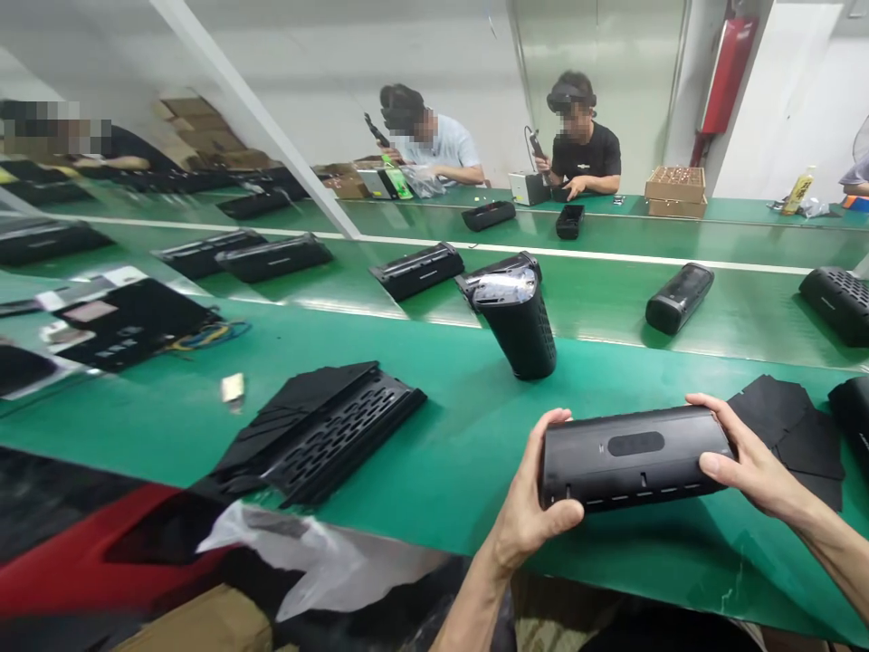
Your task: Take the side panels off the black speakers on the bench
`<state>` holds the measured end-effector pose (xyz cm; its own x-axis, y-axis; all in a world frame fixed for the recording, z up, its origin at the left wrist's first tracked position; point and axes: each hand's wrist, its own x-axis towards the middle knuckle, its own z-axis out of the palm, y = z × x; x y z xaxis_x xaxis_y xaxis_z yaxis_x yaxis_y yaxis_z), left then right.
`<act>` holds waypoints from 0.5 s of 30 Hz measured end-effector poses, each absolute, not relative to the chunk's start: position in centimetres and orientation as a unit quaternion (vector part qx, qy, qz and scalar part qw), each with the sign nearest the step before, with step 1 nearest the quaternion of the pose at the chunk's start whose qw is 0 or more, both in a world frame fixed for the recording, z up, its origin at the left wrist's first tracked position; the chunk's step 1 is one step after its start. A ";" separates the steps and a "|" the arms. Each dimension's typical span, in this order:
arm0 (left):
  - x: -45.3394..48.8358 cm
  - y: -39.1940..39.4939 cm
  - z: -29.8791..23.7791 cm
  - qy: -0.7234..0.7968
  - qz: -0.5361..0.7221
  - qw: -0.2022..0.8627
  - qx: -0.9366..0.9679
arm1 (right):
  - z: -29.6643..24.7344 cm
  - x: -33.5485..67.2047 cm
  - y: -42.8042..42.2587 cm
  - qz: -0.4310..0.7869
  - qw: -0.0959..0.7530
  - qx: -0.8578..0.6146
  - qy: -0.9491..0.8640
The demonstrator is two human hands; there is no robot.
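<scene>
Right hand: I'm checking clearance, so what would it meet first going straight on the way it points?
The right hand would first press against the black casing whose right end it holds. Beyond that, the casing standing on end looks roughly in line, though depth is unclear.

From the held black case [631, 459], the bare green tabletop [462, 471] leaves room to pass toward nine o'clock, as far as a slotted panel [348, 436]. At eleven o'clock a standing case [521, 333] blocks the path. Between twelve and one the way is open up to a lying case [680, 299]; at three o'clock, dark sheets [797, 435] crowd close.
</scene>
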<state>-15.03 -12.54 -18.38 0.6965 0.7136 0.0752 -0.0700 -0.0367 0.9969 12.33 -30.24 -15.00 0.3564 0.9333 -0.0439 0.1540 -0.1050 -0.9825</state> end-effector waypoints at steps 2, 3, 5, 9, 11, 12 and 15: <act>-14.7 -12.9 -18.6 0.253 0.339 0.633 0.649 | -15.4 12.3 -30.5 0.367 0.515 -0.650 -0.422; -14.4 -13.1 -18.8 0.258 0.358 0.625 0.644 | -15.7 12.3 -30.5 0.359 0.516 -0.655 -0.419; -13.8 -13.4 -19.5 0.270 0.372 0.624 0.632 | -16.1 12.5 -30.4 0.360 0.505 -0.669 -0.410; -13.4 -13.1 -19.8 0.293 0.334 0.672 0.592 | -15.5 13.5 -30.4 0.415 0.440 -0.685 -0.407; -14.0 -12.9 -19.3 0.283 0.318 0.692 0.583 | -14.4 13.7 -31.0 0.429 0.408 -0.681 -0.431; -14.4 -12.8 -19.0 0.270 0.305 0.699 0.588 | -13.8 13.7 -31.5 0.430 0.396 -0.679 -0.445; -15.3 -12.4 -18.1 0.230 0.245 0.713 0.616 | -12.9 12.9 -33.0 0.416 0.382 -0.691 -0.451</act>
<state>-15.26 -12.40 -18.07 0.7745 0.6321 -0.0257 -0.0665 0.1218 0.9903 12.91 -32.97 -12.90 0.2469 0.9414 -0.2298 0.3056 -0.3007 -0.9035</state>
